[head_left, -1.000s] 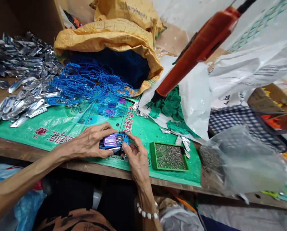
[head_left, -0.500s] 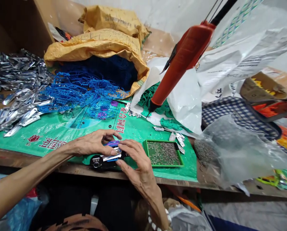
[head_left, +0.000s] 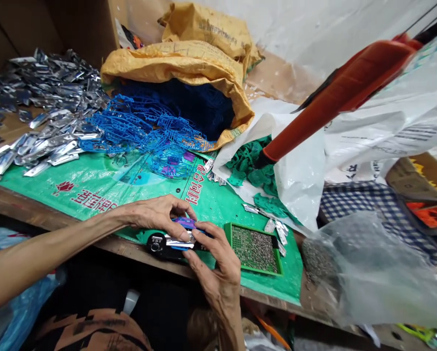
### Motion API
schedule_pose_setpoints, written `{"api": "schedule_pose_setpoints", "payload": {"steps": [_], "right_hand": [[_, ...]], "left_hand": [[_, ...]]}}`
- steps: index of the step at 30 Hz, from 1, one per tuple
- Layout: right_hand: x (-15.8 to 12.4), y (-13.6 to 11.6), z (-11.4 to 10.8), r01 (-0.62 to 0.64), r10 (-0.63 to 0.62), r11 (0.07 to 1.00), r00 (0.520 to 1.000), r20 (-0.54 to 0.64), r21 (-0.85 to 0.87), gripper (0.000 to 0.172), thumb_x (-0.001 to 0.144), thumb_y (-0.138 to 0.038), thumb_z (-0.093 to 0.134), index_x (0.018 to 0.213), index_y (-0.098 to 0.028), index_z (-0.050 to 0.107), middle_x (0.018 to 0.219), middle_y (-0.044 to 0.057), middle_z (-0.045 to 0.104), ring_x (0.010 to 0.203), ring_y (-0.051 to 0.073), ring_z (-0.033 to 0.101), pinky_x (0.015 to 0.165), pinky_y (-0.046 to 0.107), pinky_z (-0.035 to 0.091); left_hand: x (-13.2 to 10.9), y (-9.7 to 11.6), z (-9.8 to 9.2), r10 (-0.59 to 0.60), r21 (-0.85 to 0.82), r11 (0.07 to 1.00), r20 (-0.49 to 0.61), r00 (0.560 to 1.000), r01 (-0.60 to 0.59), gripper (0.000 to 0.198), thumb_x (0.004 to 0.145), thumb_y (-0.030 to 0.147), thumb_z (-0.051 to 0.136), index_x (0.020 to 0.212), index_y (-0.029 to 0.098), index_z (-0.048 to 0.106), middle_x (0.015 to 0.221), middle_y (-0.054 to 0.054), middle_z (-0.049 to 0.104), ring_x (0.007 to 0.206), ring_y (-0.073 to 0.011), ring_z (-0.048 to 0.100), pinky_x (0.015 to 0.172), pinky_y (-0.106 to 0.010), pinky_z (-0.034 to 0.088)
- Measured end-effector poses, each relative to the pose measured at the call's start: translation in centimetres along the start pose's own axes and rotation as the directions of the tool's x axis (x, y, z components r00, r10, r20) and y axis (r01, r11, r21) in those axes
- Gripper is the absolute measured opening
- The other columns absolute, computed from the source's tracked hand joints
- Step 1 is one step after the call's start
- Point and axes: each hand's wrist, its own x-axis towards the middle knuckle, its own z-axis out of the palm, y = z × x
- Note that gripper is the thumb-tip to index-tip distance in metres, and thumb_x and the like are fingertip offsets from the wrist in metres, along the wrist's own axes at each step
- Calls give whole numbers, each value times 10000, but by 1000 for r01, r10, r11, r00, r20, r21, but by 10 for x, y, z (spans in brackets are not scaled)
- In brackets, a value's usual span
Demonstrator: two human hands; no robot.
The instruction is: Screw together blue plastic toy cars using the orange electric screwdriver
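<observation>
My left hand point(head_left: 163, 214) comes from the left, thumb pressed on a shiny metal plate point(head_left: 180, 242) and fingers curled by a purple plastic piece point(head_left: 185, 223). Both pieces lie on a black plastic part point(head_left: 160, 246) with a round detail at its left end, resting at the table's front edge. A bit of blue plastic shows under the plate. My right hand point(head_left: 218, 263) grips the other end of the black part between thumb and fingers, which hide much of it. Right of it stands a green tray point(head_left: 236, 265) filled with small metal screws.
An orange-red electric screwdriver point(head_left: 324, 102) hangs over the table. Behind lie an open yellow sack point(head_left: 174, 61), blue plastic frames point(head_left: 138, 126), piled metal plates point(head_left: 53, 107) and a white bag point(head_left: 299, 165) with green pieces. A clear bag point(head_left: 383, 278) of screws sits right.
The view has turned and tilted, so the table's contents sit further right. The screwdriver appears more slanted. Both hands remain on the black part, with the left thumb further over the metal plate.
</observation>
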Motion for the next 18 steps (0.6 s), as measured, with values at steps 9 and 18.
{"api": "schedule_pose_setpoints", "payload": {"steps": [9,18], "right_hand": [[0,-5,-4,-22,22,1000,1000,16,-9,339,857,-110,742,1169,-231,685,1210,99,716,1154,234,687,1003,415,578],[5,-1,-13,-67,63,996,996,61,56,311,860,-55,711,1100,-254,719,1177,90,729,1096,223,717,916,388,618]], "left_hand": [[-3,2,-1,31,109,993,25,999,-33,473,729,497,796,1095,206,731,941,4,683,870,-201,608,712,-257,405],[1,3,1,13,164,986,20,1000,-16,477,720,504,792,1076,192,731,893,15,675,801,-177,595,655,-252,390]]}}
